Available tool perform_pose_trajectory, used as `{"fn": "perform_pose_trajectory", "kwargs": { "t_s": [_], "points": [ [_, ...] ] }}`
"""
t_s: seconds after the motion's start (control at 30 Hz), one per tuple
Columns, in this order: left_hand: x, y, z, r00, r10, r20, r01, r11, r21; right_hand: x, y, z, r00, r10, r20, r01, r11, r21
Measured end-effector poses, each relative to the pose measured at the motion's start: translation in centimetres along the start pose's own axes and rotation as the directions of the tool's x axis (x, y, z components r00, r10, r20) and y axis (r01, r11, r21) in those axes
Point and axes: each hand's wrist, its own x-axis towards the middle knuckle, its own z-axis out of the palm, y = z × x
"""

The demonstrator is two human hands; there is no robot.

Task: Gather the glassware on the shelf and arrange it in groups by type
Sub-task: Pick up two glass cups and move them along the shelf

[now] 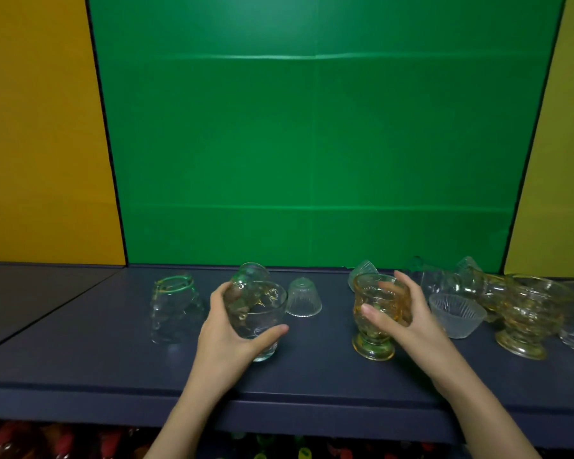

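Note:
My left hand [227,332] grips a clear tumbler [262,321] that stands upright on the dark blue shelf [312,376]. My right hand [401,316] wraps an amber footed goblet [375,313], also upright on the shelf. Left of the tumbler stands a stack of clear glasses with green rims [174,309]. Behind the tumbler another clear glass [251,273] lies tilted. A small ribbed glass bowl [303,297] sits upside down between my hands.
To the right stand a frosted ribbed bowl [456,314], an amber footed dish [527,318] and several more clear pieces crowded toward the back right [461,279]. A green backdrop [312,144] rises behind the shelf. Coloured items show below the shelf edge.

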Motion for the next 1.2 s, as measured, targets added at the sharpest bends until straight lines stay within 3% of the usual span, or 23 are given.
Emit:
{"fn": "perform_pose_trajectory", "kwargs": {
  "t_s": [0.23,0.47,0.6,0.9,1.2],
  "points": [
    [0.8,-0.7,-0.1,0.987,-0.089,0.132,0.106,0.986,-0.128,-0.3,0.0,-0.3,0.983,0.102,0.153,-0.128,0.977,0.169],
    [1.1,-0.9,0.1,0.988,-0.07,0.135,0.091,0.984,-0.156,0.1,0.0,0.7,0.992,0.112,0.064,-0.123,0.971,0.205],
    [1.2,-1.1,0.2,0.989,-0.059,0.139,0.083,0.981,-0.175,-0.3,-0.2,0.9,0.995,0.101,0.017,-0.103,0.986,0.129],
    [1.1,2.4,2.5,0.981,0.114,0.157,-0.074,0.968,-0.24,-3.9,-2.0,-3.3,0.964,0.02,-0.267,0.012,0.993,0.118],
    [-2.6,10.6,13.2,0.897,0.287,0.337,-0.14,0.906,-0.399,-11.0,-1.7,-14.4,0.829,0.009,-0.56,-0.04,0.998,-0.043]
  ]
}}
